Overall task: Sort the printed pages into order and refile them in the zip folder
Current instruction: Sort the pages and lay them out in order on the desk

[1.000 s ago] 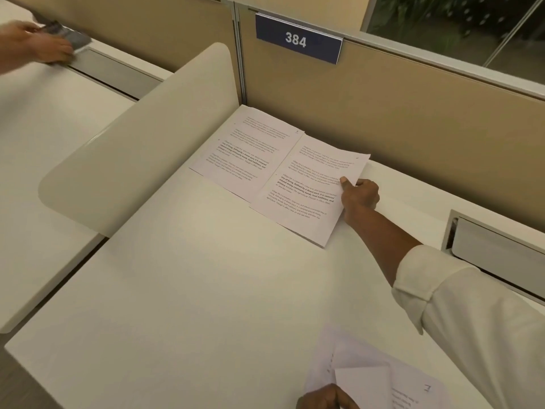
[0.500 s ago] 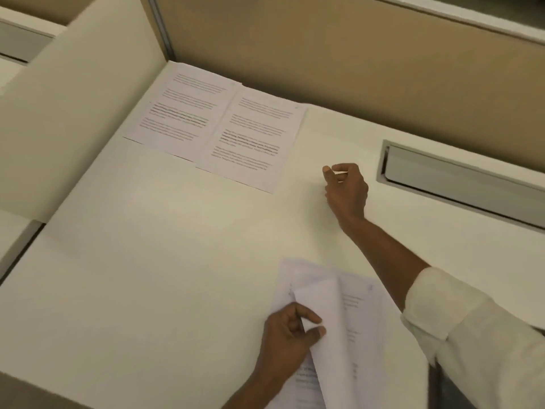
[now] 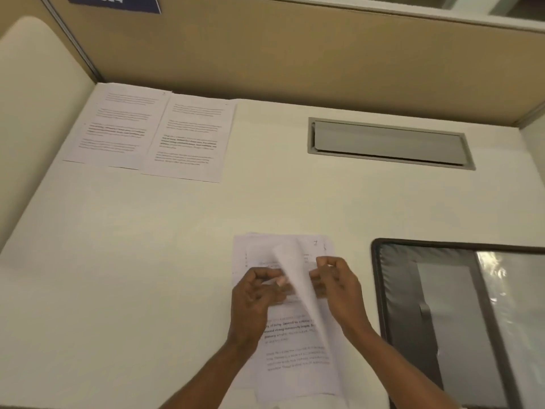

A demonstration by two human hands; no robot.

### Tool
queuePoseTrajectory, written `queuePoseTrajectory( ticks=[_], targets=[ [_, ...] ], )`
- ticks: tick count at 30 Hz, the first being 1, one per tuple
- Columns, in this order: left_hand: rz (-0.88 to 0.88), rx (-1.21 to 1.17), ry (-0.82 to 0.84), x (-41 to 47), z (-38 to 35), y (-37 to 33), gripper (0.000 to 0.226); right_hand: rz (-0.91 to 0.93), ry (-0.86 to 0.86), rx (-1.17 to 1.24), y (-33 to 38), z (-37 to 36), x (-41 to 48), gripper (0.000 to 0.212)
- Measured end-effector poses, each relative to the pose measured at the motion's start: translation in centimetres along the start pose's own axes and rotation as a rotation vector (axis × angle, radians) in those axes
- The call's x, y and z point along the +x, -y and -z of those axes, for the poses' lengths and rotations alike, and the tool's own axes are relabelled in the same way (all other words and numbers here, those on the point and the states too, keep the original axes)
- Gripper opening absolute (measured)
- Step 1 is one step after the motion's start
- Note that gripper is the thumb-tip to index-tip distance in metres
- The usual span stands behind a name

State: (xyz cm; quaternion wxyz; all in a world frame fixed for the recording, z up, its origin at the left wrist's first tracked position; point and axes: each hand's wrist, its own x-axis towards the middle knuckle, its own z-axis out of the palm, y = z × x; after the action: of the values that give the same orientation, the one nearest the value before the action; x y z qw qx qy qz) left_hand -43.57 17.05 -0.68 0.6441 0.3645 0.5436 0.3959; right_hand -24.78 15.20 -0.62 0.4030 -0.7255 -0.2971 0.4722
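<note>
A stack of printed pages is seen at the near edge of the counter, directly under both hands, with its long axis running away from the person toward the partition. One sheet is lifted off the top of the stack and curled upright between the hands. It is pinched on its left face by the curled fingers of the left hand. It appears to be gripped on its right face by the curled fingers of the right hand.

Two pages are laid side by side, edges overlapping, at the far left corner of the counter, well apart from the stack. They lie forward and to the left, so the left hand is judged the nearer one for placing the sheet there. The zip folder is laid flat to the right of the stack, near the right hand but not touched.

A handwritten mark resembling a 7 is seen at the far right corner of the stack. The printed text is too blurred to be read, apart from a few bold words. A blue sign is fixed to the partition; its white digits are cut by the frame edge. A grey hatch is set into the counter.
</note>
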Motion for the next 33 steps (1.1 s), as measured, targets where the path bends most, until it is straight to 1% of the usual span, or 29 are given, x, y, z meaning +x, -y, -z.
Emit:
queuePoseTrajectory(
  ticks=[3,4,6,7,9,10,14,20,22,25,27,30,33],
  targets=[
    [-0.028,-0.037,0.041,-0.9,-0.6,-0.2,0.068,-0.106,0.001,0.096,-1.5,0.8,-1.1,0.034],
    [-0.028,-0.011,0.044,-1.1,-0.6,0.1,0.078,-0.135,-0.010,0.126,-1.8,1.1,-1.2,0.042],
    [-0.046,0.095,0.073,-1.5,-0.3,0.9,0.084,-0.172,-0.016,0.132,-2.0,1.8,-1.0,0.054],
    [-0.070,0.170,0.103,-1.6,-0.1,1.2,0.085,-0.179,0.001,0.144,-1.9,2.2,-0.9,0.052],
    [-0.137,0.317,0.159,-1.7,0.1,1.8,0.086,-0.177,0.042,0.164,-1.8,2.9,-0.6,0.037],
    [-0.160,0.364,0.176,-1.8,0.1,1.9,0.087,-0.162,0.046,0.146,-2.0,3.3,-0.4,0.035],
    [-0.184,0.398,0.168,-1.5,-0.1,2.0,0.086,-0.145,0.013,0.059,-2.9,3.9,-0.3,0.032],
    [-0.179,0.386,0.131,-1.4,0.1,2.5,0.069,-0.120,-0.098,0.093,-3.3,3.6,-0.8,0.026],
    [-0.215,0.394,0.115,-1.4,0.0,2.6,0.057,-0.092,-0.112,0.066,-3.1,3.5,-1.0,0.027],
    [-0.280,0.436,0.071,-1.4,-0.4,2.7,0.035,-0.034,-0.136,-0.028,-2.8,3.3,-1.2,0.036],
    [-0.246,0.438,0.020,-1.4,-1.0,2.2,0.028,-0.008,-0.155,-0.070,-2.6,3.1,-1.3,0.044],
    [-0.156,0.472,-0.022,-1.2,-2.0,1.4,0.031,0.055,-0.156,-0.111,-2.7,2.6,-1.7,0.054],
    [-0.044,0.532,-0.057,-0.7,-3.4,0.4,0.045,0.081,-0.142,-0.134,-2.5,2.0,-2.0,0.057]
  ],
)
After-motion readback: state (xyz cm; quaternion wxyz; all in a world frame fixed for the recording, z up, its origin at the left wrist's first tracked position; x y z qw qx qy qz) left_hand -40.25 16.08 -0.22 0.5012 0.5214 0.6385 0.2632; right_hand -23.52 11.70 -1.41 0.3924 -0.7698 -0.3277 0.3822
